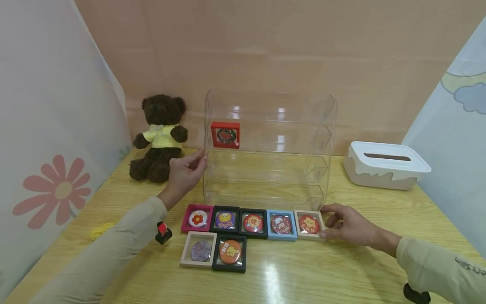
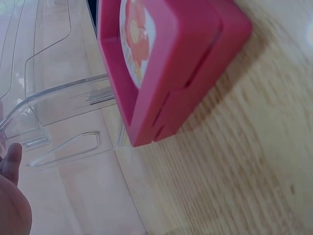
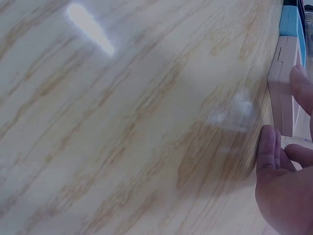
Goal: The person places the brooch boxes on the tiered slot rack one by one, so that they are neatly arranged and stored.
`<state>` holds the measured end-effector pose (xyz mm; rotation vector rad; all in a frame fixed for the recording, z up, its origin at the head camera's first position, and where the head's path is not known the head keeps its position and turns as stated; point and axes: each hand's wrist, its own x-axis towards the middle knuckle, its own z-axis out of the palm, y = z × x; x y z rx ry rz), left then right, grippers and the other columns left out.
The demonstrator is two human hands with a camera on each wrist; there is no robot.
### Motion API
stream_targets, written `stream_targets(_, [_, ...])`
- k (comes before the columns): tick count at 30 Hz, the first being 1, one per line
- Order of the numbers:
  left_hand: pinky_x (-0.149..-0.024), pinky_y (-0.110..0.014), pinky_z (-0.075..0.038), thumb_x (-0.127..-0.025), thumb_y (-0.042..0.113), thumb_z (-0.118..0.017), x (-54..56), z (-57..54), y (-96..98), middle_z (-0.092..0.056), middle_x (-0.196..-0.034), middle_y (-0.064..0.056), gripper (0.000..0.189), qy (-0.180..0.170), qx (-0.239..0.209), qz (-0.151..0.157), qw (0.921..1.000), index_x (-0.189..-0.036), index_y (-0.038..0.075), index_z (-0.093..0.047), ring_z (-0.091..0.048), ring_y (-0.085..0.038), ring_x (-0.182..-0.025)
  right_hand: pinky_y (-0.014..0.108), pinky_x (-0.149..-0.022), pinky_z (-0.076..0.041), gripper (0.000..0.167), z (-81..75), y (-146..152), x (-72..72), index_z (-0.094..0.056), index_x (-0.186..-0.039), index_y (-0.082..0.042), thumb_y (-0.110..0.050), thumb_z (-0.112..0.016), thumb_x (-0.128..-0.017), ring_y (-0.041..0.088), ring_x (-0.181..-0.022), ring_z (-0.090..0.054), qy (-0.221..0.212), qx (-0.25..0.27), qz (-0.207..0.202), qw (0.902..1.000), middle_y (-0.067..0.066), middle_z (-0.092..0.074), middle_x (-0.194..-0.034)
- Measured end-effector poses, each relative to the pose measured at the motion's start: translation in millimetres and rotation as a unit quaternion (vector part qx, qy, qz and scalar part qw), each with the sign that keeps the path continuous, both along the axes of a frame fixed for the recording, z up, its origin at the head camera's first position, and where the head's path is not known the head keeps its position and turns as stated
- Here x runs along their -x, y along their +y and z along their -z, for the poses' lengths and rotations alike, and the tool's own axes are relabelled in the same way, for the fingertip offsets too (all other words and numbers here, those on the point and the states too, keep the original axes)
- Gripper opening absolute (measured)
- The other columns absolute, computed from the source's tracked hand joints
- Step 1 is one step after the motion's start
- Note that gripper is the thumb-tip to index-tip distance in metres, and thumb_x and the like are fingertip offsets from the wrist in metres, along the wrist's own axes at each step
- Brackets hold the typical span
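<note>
A clear plastic tiered display rack (image 1: 265, 166) stands on the table, with a red square frame (image 1: 225, 135) on one of its upper tiers. My left hand (image 1: 186, 172) pinches the rack's left side edge between thumb and fingertips. In front of the rack lies a row of square framed badges: a magenta frame (image 1: 197, 218), black ones, a light blue frame (image 1: 282, 225) and a beige frame (image 1: 309, 224). The magenta frame (image 2: 171, 73) looms close in the left wrist view. My right hand (image 1: 351, 226) is at the beige frame's right edge, its thumb touching the frame (image 3: 283, 90), fingers by the rack's lower corner.
Below the row lie another beige frame (image 1: 198, 250) and a black frame (image 1: 229, 253). A brown teddy bear (image 1: 161, 139) sits at the back left, a white tissue box (image 1: 387, 164) at the back right. Yellow string (image 1: 100, 231) lies near the left sleeve.
</note>
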<state>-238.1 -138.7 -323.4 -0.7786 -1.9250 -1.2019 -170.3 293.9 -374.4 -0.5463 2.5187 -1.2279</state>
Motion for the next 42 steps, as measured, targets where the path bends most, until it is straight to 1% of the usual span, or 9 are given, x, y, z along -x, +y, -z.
stream_targets(7, [-0.056, -0.010, -0.051, -0.082, -0.016, -0.062, 0.1, 0.5, 0.2, -0.066, -0.086, -0.027, 0.026, 0.001, -0.003, 0.001, 1.0000, -0.108, -0.017, -0.062, -0.068, -0.031, -0.065, 0.026, -0.069, -0.055, 0.076, -0.1, 1.1, -1.7, -0.043, -0.130, 0.017, -0.018, -0.083, -0.075, 0.026, -0.088, -0.055, -0.003, 0.000, 0.011, 0.9999, 0.017, -0.055, -0.106])
stream_targets(11, [-0.055, -0.010, -0.051, -0.082, -0.016, -0.062, 0.3, 0.4, 0.3, -0.066, -0.085, -0.028, 0.026, 0.003, -0.004, 0.004, 1.0000, -0.108, -0.018, -0.062, -0.068, -0.032, -0.066, 0.026, -0.068, -0.055, 0.077, -0.1, 1.9, -3.1, -0.042, -0.130, 0.017, -0.018, -0.082, -0.075, 0.024, -0.086, -0.056, 0.001, 0.004, 0.009, 0.9999, 0.016, -0.055, -0.104])
stream_targets(18, [-0.055, -0.011, -0.051, -0.080, -0.018, -0.062, 1.2, 1.2, -0.5, -0.066, -0.084, -0.028, 0.026, 0.014, -0.004, 0.000, 0.9999, -0.107, -0.019, -0.062, -0.068, -0.033, -0.064, 0.026, -0.069, -0.055, 0.064, 0.8, 1.8, -4.1, -0.052, -0.122, 0.014, -0.017, -0.082, -0.075, 0.022, -0.083, -0.057, 0.017, 0.009, 0.012, 0.9997, 0.013, -0.056, -0.095])
stream_targets(22, [-0.054, -0.011, -0.051, -0.081, -0.017, -0.062, 1.3, 2.2, -0.6, -0.066, -0.084, -0.027, 0.026, 0.011, -0.004, 0.001, 0.9999, -0.107, -0.018, -0.062, -0.068, -0.032, -0.063, 0.027, -0.070, -0.056, 0.063, 2.2, 1.6, -5.6, -0.050, -0.121, 0.016, -0.014, -0.082, -0.075, 0.022, -0.084, -0.059, 0.017, 0.027, 0.005, 0.9995, 0.014, -0.057, -0.095])
stream_targets(25, [-0.055, -0.011, -0.051, -0.081, -0.017, -0.062, 1.0, 2.5, -0.3, -0.066, -0.084, -0.027, 0.026, 0.009, -0.004, 0.000, 1.0000, -0.107, -0.018, -0.062, -0.068, -0.032, -0.064, 0.028, -0.071, -0.056, 0.063, 2.9, 1.8, -6.1, -0.049, -0.121, 0.015, -0.013, -0.082, -0.075, 0.023, -0.084, -0.059, 0.016, 0.036, -0.001, 0.9992, 0.014, -0.058, -0.096])
stream_targets(31, [-0.055, -0.011, -0.051, -0.081, -0.017, -0.062, 1.4, 2.2, -0.2, -0.066, -0.085, -0.028, 0.026, 0.008, -0.004, 0.001, 1.0000, -0.108, -0.018, -0.062, -0.068, -0.032, -0.065, 0.029, -0.071, -0.056, 0.063, 2.3, 1.3, -6.4, -0.049, -0.120, 0.011, -0.015, -0.083, -0.074, 0.025, -0.087, -0.059, 0.026, 0.031, -0.001, 0.9992, 0.014, -0.058, -0.101])
stream_targets(36, [-0.053, -0.011, -0.051, -0.081, -0.018, -0.061, 1.6, 1.9, -0.4, -0.066, -0.084, -0.028, 0.026, 0.009, -0.003, 0.005, 0.9999, -0.107, -0.018, -0.062, -0.068, -0.032, -0.064, 0.030, -0.071, -0.057, 0.062, 2.1, 0.5, -9.6, -0.049, -0.117, 0.009, -0.014, -0.085, -0.071, 0.025, -0.086, -0.061, 0.028, 0.046, 0.007, 0.9985, 0.015, -0.059, -0.101])
stream_targets(39, [-0.051, -0.012, -0.050, -0.081, -0.018, -0.061, 1.8, 1.7, -0.1, -0.066, -0.083, -0.028, 0.026, 0.008, -0.003, 0.009, 0.9999, -0.107, -0.019, -0.061, -0.068, -0.032, -0.064, 0.031, -0.071, -0.058, 0.060, 2.7, 1.0, -11.2, -0.049, -0.113, 0.008, -0.011, -0.085, -0.069, 0.024, -0.084, -0.062, 0.043, 0.061, 0.004, 0.9972, 0.017, -0.059, -0.100])
stream_targets(42, [-0.052, -0.012, -0.051, -0.080, -0.018, -0.062, 1.6, 2.0, -0.5, -0.065, -0.083, -0.029, 0.027, 0.008, -0.005, 0.008, 0.9999, -0.107, -0.019, -0.061, -0.068, -0.033, -0.064, 0.033, -0.071, -0.058, 0.056, 3.6, 0.9, -11.7, -0.051, -0.109, 0.005, -0.009, -0.086, -0.068, 0.021, -0.083, -0.063, 0.074, 0.069, -0.006, 0.9949, 0.017, -0.059, -0.099])
